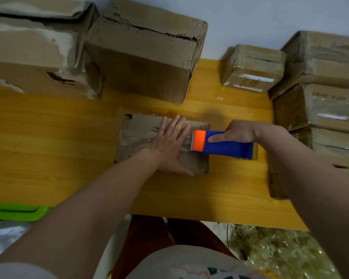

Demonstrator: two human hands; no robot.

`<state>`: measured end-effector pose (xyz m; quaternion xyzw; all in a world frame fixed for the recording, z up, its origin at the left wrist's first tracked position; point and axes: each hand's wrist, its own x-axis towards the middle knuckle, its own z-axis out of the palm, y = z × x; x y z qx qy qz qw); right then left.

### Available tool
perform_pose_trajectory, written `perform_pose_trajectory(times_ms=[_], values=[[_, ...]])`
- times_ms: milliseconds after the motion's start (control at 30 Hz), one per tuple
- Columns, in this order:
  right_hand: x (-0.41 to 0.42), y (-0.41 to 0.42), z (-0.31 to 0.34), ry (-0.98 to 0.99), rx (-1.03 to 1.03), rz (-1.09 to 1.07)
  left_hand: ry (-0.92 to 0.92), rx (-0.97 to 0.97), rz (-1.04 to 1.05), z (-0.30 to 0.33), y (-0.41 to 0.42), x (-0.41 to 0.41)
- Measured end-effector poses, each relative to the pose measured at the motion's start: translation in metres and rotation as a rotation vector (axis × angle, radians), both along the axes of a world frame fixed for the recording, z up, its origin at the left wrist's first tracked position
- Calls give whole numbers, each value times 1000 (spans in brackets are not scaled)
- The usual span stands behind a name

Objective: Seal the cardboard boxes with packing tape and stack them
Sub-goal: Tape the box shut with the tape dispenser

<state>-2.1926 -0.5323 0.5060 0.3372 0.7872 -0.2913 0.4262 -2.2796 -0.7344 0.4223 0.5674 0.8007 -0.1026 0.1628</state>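
A small worn cardboard box point(137, 137) with a handwritten mark lies flat in the middle of the yellow wooden table point(48, 137). My left hand point(170, 147) presses flat on its top, fingers spread. My right hand point(239, 132) grips a blue and orange tape dispenser point(224, 144), index finger stretched along its side. The dispenser's toothed orange end sits at the box's right edge, just beside my left fingertips. A strip of clear tape runs across the box top under my left hand.
Two large battered boxes point(145, 59) point(38, 51) stand at the back of the table. A small taped box point(253, 68) sits at the back right beside a stack of taped boxes point(322, 97). A green lid point(16, 211) lies at the lower left.
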Motion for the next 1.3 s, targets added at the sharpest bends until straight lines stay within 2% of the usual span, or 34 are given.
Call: perform_pose_trajectory(times_ms=[233, 467, 633, 800, 867, 967, 1067, 1300], values=[[12, 10, 0, 38, -77, -7, -33, 7, 2, -3, -1, -1], [54, 63, 23, -64, 24, 7, -27, -13, -1, -4, -1, -1], [58, 63, 13, -53, 22, -22, -33, -29, -4, -2, 0, 0], [61, 65, 7, -49, 18, -51, -129, -33, 7, 3, 2, -2], [62, 65, 5, -41, 17, -49, -165, 11, 81, 3, 5, 0], [62, 64, 2, -36, 21, -54, -185, 77, 317, 5, 22, 15], [64, 63, -1, -40, 24, -66, -125, 65, 492, 6, 45, 33], [65, 62, -10, -68, 29, -42, -6, 113, 554, -4, 54, 44]])
